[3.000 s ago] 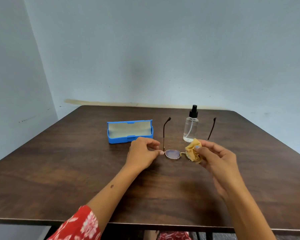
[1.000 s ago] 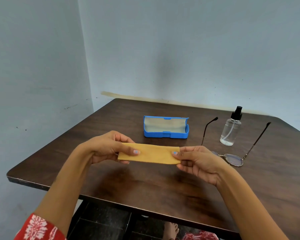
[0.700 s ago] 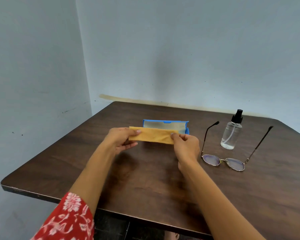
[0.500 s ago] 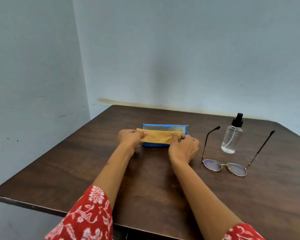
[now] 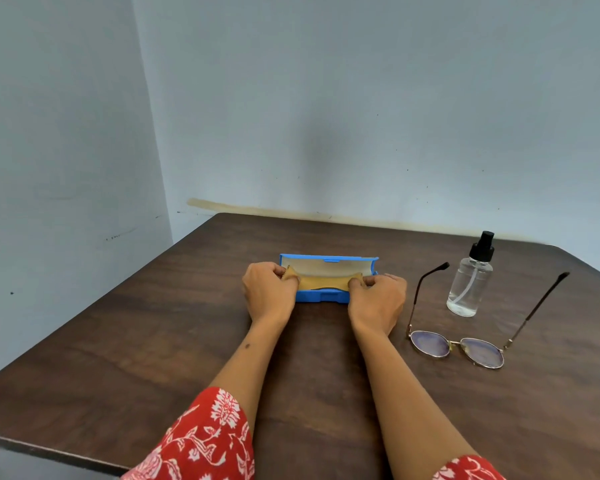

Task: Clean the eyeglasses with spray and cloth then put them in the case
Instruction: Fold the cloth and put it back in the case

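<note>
The blue case [image 5: 329,296] lies open mid-table, its pale lining facing me. A folded yellow cloth [image 5: 323,283] is stretched across its tray. My left hand [image 5: 269,294] pinches the cloth's left end and my right hand [image 5: 378,299] pinches its right end, both pressed against the case. The eyeglasses [image 5: 457,348] rest on the table to the right of my right hand, temples unfolded and pointing away from me. The clear spray bottle [image 5: 470,277] with a black nozzle stands upright between the temples.
The dark wooden table [image 5: 153,341] sits in a corner, with pale walls close behind and to the left. Its near-left edge [image 5: 49,452] drops off beside my red patterned sleeve.
The glasses were set down on the table. Both hands unfolded the cloth into a strip, carried it away from me to the case and lowered it into the tray.
</note>
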`<move>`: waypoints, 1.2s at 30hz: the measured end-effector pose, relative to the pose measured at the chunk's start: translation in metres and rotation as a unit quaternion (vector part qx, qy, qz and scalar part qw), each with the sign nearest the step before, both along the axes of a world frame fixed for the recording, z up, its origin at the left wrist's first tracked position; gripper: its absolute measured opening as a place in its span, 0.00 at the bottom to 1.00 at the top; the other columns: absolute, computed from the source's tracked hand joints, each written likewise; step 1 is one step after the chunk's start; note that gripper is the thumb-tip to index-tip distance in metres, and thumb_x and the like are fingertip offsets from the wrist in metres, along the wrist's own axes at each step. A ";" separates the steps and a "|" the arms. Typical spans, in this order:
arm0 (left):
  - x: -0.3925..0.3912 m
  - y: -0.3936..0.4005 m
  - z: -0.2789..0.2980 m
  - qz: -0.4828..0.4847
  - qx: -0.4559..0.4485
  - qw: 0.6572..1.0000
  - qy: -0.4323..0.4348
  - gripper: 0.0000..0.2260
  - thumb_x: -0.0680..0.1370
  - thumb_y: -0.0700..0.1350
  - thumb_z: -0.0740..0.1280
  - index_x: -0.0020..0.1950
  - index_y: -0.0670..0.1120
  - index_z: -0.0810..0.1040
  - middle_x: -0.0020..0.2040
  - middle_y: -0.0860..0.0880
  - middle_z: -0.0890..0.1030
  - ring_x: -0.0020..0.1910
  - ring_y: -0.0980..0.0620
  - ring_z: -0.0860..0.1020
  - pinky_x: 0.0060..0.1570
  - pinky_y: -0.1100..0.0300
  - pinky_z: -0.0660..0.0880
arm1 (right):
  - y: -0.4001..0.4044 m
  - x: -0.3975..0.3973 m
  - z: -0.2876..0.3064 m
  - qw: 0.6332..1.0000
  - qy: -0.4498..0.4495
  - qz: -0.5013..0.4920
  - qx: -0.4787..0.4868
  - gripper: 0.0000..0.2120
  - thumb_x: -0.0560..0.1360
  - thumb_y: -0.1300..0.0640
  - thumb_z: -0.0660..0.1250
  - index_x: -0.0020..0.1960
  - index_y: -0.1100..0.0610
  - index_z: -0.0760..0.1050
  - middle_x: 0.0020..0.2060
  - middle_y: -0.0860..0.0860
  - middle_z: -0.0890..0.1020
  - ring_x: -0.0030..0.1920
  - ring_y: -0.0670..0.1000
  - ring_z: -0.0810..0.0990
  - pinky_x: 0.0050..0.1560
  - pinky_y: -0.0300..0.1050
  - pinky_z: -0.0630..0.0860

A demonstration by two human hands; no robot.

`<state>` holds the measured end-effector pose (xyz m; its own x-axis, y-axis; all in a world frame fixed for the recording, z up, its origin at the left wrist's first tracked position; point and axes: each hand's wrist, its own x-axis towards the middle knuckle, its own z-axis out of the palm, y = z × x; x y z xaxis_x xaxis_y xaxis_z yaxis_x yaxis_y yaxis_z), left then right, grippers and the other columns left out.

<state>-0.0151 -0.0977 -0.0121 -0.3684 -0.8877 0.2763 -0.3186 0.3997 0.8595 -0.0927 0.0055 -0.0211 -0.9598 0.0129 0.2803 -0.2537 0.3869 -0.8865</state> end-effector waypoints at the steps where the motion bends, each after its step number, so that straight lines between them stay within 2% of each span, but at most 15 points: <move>1: -0.002 0.000 -0.002 0.001 -0.008 1.000 -0.004 0.06 0.70 0.44 0.72 0.34 0.48 0.78 0.44 0.47 0.80 0.41 0.53 0.75 0.37 0.61 0.66 | 0.000 -0.002 -0.001 1.000 0.000 -0.002 0.002 0.06 0.74 0.61 0.67 0.42 0.62 0.80 0.57 0.57 0.73 0.57 0.54 0.75 0.47 0.40 0.66; 4: -0.005 0.001 -0.003 0.005 -0.032 0.999 -0.024 0.11 0.70 0.43 0.72 0.30 0.52 0.74 0.43 0.47 0.80 0.41 0.51 0.76 0.36 0.60 0.68 | 0.000 -0.005 0.000 1.000 -0.003 -0.008 0.008 0.07 0.74 0.60 0.67 0.46 0.63 0.81 0.55 0.58 0.75 0.55 0.56 0.76 0.49 0.44 0.70; 7: -0.006 0.001 -0.001 0.008 -0.043 0.998 -0.036 0.06 0.71 0.42 0.72 0.34 0.48 0.79 0.38 0.50 0.79 0.36 0.56 0.72 0.35 0.62 0.67 | -0.001 -0.008 0.001 1.000 -0.016 -0.018 0.018 0.08 0.74 0.59 0.68 0.49 0.62 0.82 0.55 0.57 0.77 0.53 0.57 0.77 0.48 0.44 0.71; 10: -0.006 0.000 0.000 0.014 -0.043 0.998 -0.044 0.01 0.71 0.42 0.72 0.40 0.45 0.82 0.43 0.48 0.82 0.40 0.54 0.75 0.38 0.62 0.68 | -0.002 -0.009 0.000 1.000 -0.021 -0.019 0.011 0.06 0.73 0.60 0.69 0.47 0.61 0.83 0.52 0.57 0.79 0.51 0.56 0.78 0.47 0.44 0.72; 13: -0.008 -0.003 -0.003 0.017 -0.050 0.998 -0.040 0.09 0.69 0.39 0.73 0.47 0.46 0.79 0.50 0.47 0.79 0.47 0.51 0.76 0.41 0.61 0.69 | -0.001 -0.008 0.001 0.999 -0.028 -0.018 -0.002 0.05 0.72 0.63 0.68 0.47 0.60 0.82 0.52 0.55 0.78 0.51 0.56 0.77 0.48 0.46 0.72; 16: -0.009 -0.005 -0.003 0.021 -0.056 0.998 -0.036 0.15 0.67 0.37 0.73 0.49 0.46 0.72 0.51 0.47 0.76 0.46 0.52 0.71 0.42 0.60 0.68 | 0.000 -0.006 0.000 1.000 -0.024 -0.016 -0.007 0.07 0.71 0.65 0.68 0.49 0.59 0.78 0.52 0.54 0.73 0.51 0.56 0.75 0.48 0.46 0.70; 22: -0.012 -0.007 -0.008 0.013 -0.062 0.997 -0.048 0.06 0.70 0.40 0.71 0.45 0.47 0.76 0.50 0.47 0.78 0.49 0.50 0.75 0.42 0.59 0.69 | -0.002 -0.005 -0.004 0.999 0.011 -0.006 0.036 0.06 0.76 0.59 0.64 0.51 0.59 0.77 0.53 0.55 0.74 0.50 0.54 0.75 0.45 0.42 0.67; 26: -0.011 -0.005 -0.007 0.010 -0.070 0.997 -0.035 0.05 0.72 0.42 0.70 0.46 0.46 0.77 0.49 0.48 0.79 0.46 0.53 0.73 0.42 0.60 0.68 | -0.001 -0.003 -0.004 0.998 0.034 0.008 0.053 0.08 0.79 0.57 0.59 0.50 0.60 0.75 0.50 0.56 0.76 0.43 0.49 0.67 0.43 0.41 0.63; 29: -0.010 -0.002 -0.009 0.005 -0.068 0.997 -0.026 0.06 0.72 0.42 0.69 0.47 0.45 0.76 0.49 0.47 0.78 0.48 0.50 0.75 0.43 0.59 0.70 | -0.004 0.001 -0.007 0.997 0.053 0.023 0.042 0.09 0.79 0.58 0.57 0.52 0.61 0.73 0.52 0.57 0.75 0.48 0.53 0.72 0.43 0.43 0.64; 32: -0.006 0.003 -0.010 0.001 -0.062 0.998 -0.003 0.10 0.72 0.41 0.68 0.50 0.43 0.73 0.52 0.45 0.76 0.47 0.50 0.72 0.44 0.59 0.68 | -0.009 0.010 -0.014 0.992 0.117 0.030 0.043 0.11 0.77 0.61 0.59 0.57 0.65 0.71 0.60 0.61 0.73 0.59 0.60 0.72 0.56 0.52 0.71; 34: -0.001 0.010 -0.009 -0.001 -0.074 0.996 0.038 0.11 0.73 0.39 0.66 0.53 0.42 0.70 0.54 0.45 0.73 0.47 0.52 0.70 0.45 0.61 0.65 | -0.009 0.019 -0.015 0.983 0.179 0.034 0.032 0.12 0.75 0.65 0.59 0.58 0.67 0.71 0.61 0.64 0.72 0.62 0.62 0.71 0.60 0.56 0.71; 36: 0.003 0.015 -0.007 -0.003 -0.115 0.987 0.113 0.12 0.73 0.37 0.64 0.56 0.39 0.69 0.57 0.43 0.71 0.52 0.49 0.71 0.48 0.63 0.65 | -0.006 0.029 -0.011 0.966 0.254 0.044 0.008 0.14 0.74 0.68 0.59 0.58 0.67 0.72 0.63 0.64 0.72 0.64 0.63 0.71 0.61 0.57 0.71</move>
